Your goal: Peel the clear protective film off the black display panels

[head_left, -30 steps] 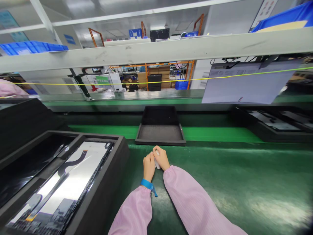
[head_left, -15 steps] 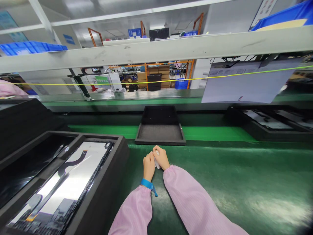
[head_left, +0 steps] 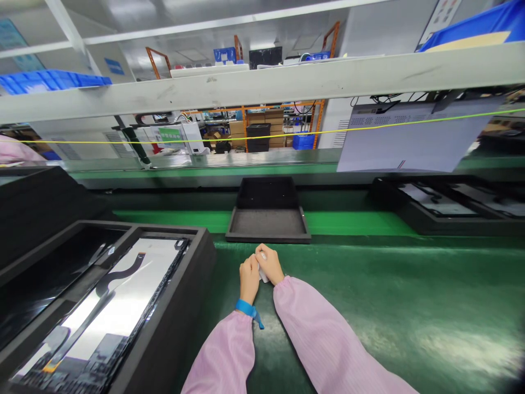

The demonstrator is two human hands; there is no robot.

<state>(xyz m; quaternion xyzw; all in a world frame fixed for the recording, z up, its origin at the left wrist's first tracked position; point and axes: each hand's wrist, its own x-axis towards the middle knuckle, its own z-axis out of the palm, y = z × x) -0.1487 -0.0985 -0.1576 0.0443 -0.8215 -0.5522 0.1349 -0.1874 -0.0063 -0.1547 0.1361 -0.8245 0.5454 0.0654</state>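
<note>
My left hand and my right hand meet over the green work surface, fingers closed around a small white object. Most of that object is hidden by the fingers, so its kind does not show. A blue wrist strap circles my left wrist. Just beyond the hands lies a shallow black tray, with a black upright part at its back. To the left, a black foam tray holds a display panel with a dark ribbon cable on its silvery back.
Black stacked trays stand at the far left. Another black foam tray with panels sits on the bright green strip at right. A white hanging panel, a yellow cord and a pale beam span the back.
The foam tray at the right has shifted a little to the left along the green strip. My hands keep nearly the same place and hold on the white object.
</note>
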